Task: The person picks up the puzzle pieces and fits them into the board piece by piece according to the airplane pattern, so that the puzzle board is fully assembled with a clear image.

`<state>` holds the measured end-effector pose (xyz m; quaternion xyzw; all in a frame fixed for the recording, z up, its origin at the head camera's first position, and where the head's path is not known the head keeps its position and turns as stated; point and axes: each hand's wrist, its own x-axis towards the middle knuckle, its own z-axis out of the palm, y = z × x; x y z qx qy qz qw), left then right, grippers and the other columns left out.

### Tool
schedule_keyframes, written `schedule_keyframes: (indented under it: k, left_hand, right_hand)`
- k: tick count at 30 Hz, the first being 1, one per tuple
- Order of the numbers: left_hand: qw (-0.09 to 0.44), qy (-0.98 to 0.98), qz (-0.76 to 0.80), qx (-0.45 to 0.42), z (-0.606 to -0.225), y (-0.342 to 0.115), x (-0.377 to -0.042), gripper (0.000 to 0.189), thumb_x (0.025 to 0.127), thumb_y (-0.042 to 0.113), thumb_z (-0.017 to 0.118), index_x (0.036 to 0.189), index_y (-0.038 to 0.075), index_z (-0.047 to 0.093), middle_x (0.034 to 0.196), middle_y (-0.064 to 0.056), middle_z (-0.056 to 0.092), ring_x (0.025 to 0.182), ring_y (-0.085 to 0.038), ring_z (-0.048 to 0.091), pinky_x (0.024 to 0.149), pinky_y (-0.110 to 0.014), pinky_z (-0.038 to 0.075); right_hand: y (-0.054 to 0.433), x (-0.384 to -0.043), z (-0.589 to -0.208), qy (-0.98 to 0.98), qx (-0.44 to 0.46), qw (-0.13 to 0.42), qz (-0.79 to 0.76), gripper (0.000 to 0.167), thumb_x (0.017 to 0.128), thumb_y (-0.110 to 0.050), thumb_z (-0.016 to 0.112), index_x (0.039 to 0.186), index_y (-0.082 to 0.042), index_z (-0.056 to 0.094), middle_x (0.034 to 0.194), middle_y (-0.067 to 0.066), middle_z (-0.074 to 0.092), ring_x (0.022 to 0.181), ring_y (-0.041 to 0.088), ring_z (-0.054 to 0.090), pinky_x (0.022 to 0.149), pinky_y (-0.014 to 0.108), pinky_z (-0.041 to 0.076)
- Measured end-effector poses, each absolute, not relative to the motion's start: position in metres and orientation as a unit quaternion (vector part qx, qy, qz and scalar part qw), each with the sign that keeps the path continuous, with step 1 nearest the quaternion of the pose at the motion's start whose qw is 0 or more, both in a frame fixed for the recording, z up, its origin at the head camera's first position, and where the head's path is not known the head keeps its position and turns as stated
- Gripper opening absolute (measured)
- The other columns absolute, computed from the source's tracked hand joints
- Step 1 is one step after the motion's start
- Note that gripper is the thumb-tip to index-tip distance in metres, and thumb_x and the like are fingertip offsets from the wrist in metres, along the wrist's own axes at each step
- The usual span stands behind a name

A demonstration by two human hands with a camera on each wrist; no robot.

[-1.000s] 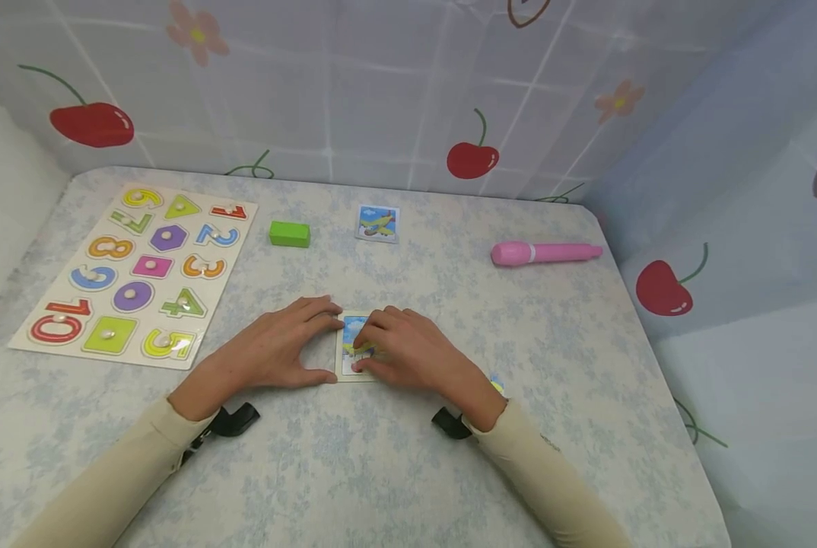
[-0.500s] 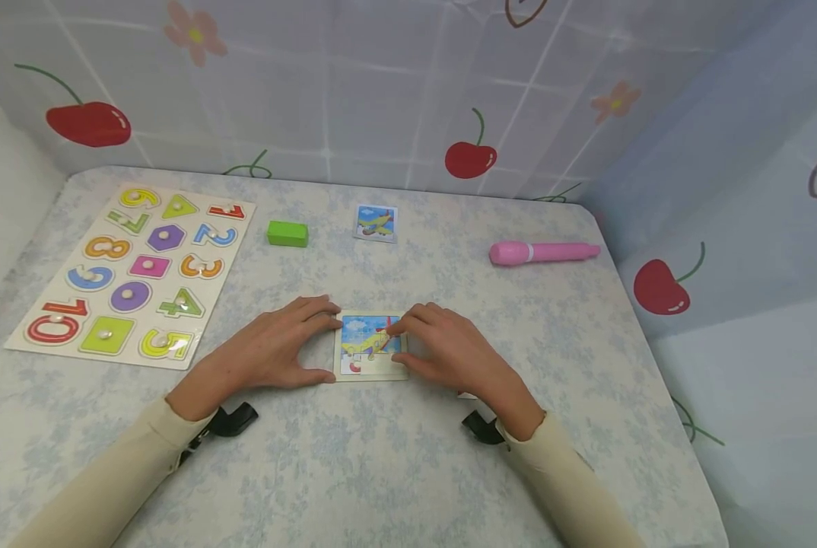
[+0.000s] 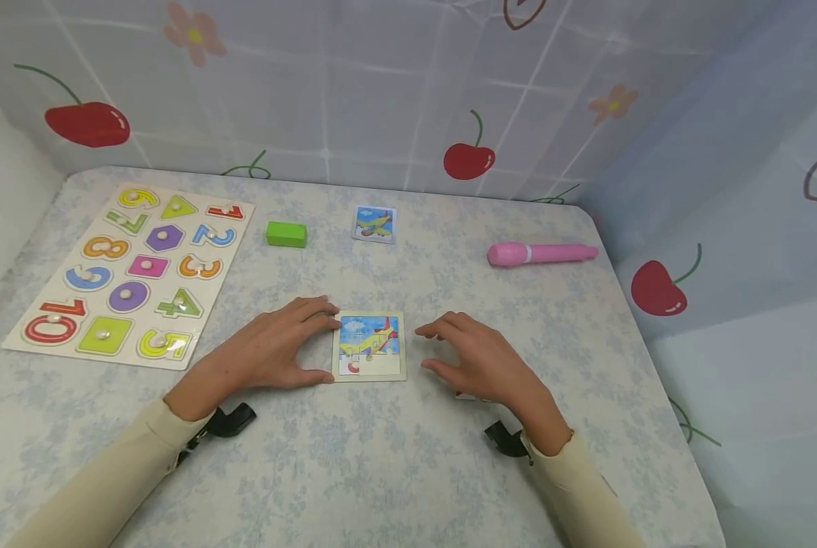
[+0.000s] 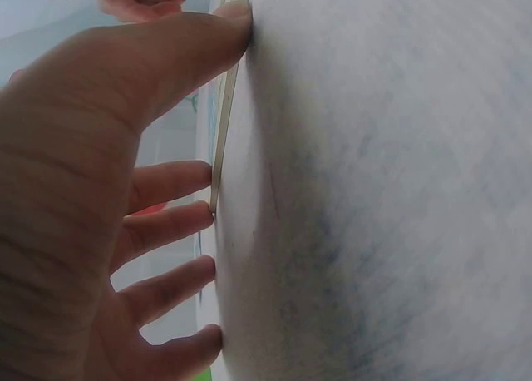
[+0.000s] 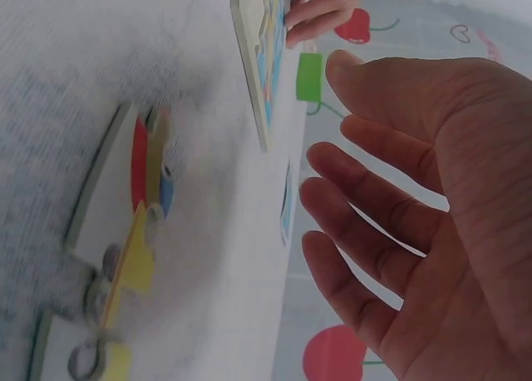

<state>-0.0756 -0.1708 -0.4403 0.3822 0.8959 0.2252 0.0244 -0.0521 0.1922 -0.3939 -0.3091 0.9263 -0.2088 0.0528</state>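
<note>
A small jigsaw tray [image 3: 384,377] with a yellow airplane picture lies flat at the table's middle. Its upper rows hold pieces, one piece sits at lower left, and pale backing shows at lower right. My left hand [image 3: 271,344] touches the tray's left side, thumb by the near corner, fingertips along the edge. To the right of the tray, my right hand [image 3: 487,359] is held apart from it, fingers spread and nothing between them. Loose jigsaw pieces [image 5: 125,185] lie below that hand in the right wrist view; the hand mostly hides them in the head view.
A knob puzzle board [image 3: 117,281] of numbers and shapes lies at left. Toward the back are a green block [image 3: 287,234] and an airplane picture card [image 3: 374,224]. A pink wand-shaped object [image 3: 542,254] lies at back right. Printed curtains [image 3: 395,91] border the table.
My right hand has come off the tray's pieces and moved right, uncovering the airplane picture. My left hand keeps its place at the tray's left edge.
</note>
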Motion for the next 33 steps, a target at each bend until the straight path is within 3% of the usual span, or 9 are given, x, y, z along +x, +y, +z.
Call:
schedule_keyframes:
  k: [18,33]
  left_hand:
    - [0.032,0.895,0.230,0.381,-0.439,-0.171,-0.075,0.080,0.082,0.056,0.091,0.143,0.010,0.067,0.156,-0.008,0.054,0.149,-0.030,0.047,0.101,-0.053,0.056]
    - [0.020,0.893,0.236,0.383,-0.440,-0.170,-0.075,0.078,0.082,0.053,0.092,0.141,0.009,0.068,0.154,-0.009,0.056,0.148,-0.032,0.049,0.097,-0.054,0.057]
  right_hand:
    - [0.222,-0.035,-0.399,0.939,-0.280,0.083,-0.180,0.048,0.090,-0.027,0.090,0.134,-0.016,0.073,0.119,-0.001,0.072,0.108,0.017,0.069,0.088,0.041,0.058]
    - [0.239,-0.025,-0.404,0.945,-0.272,0.109,-0.147,0.046,0.084,-0.030,0.095,0.125,-0.018,0.077,0.109,-0.008,0.071,0.100,0.013,0.065,0.086,0.039,0.055]
